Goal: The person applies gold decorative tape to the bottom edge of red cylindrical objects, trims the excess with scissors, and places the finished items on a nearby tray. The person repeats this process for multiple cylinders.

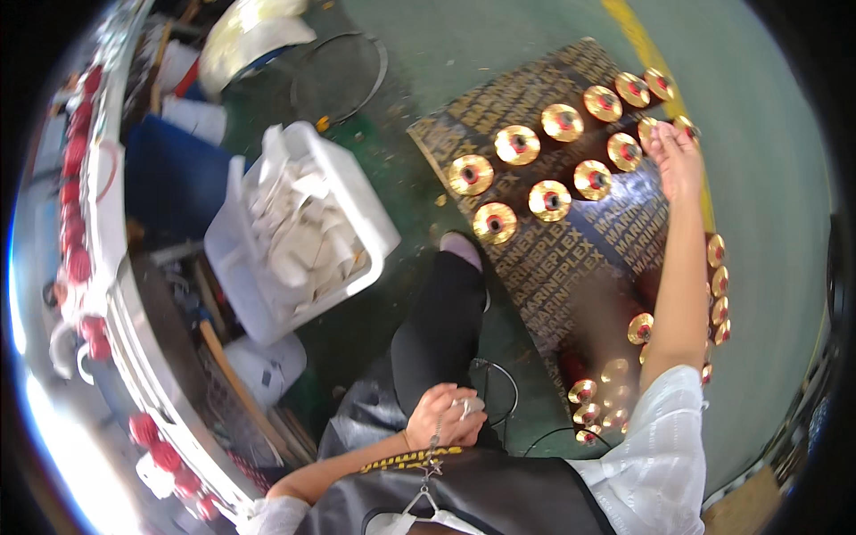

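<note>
Left hand: I've got the left hand [446, 415] low over the black-clad lap, fingers curled and clamped on a small white wad [467, 407].
Near discs: down at the near end of the board [544, 276], a cluster of gold discs [582, 390], partly blurred on my feed; more run along its right edge.
Bin: off the board's left edge, well apart, there's a white bin [361, 183] with white scraps [308, 236] inside.
Shoe: I see a pale pink shoe [462, 248] just beside that left edge.
Right hand: and the right hand [657, 135] reaches to the far part of the right edge, fingertips together at a red-centred gold disc [646, 127]; whether they grip it, I can't tell.
Far discs: two slanting rows of red-centred discs [549, 201], left edge to right edge!
Floor: past the far-left corner, a thin hoop [384, 71] on green floor [428, 36].
</note>
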Tool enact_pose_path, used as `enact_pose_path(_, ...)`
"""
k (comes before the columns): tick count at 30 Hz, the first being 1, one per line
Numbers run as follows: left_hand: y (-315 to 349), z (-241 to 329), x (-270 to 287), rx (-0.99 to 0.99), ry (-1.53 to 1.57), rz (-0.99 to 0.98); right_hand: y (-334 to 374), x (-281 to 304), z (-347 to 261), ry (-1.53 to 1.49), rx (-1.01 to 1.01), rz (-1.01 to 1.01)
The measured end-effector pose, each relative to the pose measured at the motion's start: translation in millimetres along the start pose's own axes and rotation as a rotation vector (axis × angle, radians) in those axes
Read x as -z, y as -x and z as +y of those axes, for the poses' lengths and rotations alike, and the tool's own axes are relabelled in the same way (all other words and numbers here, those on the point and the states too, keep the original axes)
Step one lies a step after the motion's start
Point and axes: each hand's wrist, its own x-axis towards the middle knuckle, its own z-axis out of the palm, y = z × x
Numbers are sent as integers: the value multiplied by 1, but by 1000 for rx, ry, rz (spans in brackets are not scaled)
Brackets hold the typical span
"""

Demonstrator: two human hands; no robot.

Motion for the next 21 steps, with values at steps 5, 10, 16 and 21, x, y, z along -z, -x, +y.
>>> enact_pose_path(5,15,0,12,96,27,82,89,-174,28,-253,-80,-473)
enact_pose_path(10,43,1,15,175,-39,218,157,-288,30,-375,-282,-734)
enact_pose_path(16,100,9,23,302,-41,282,238,-425,53,-122,-374,-984)
enact_pose_path(21,160,29,38,359,0,457,312,-531,100,673,-51,-1068)
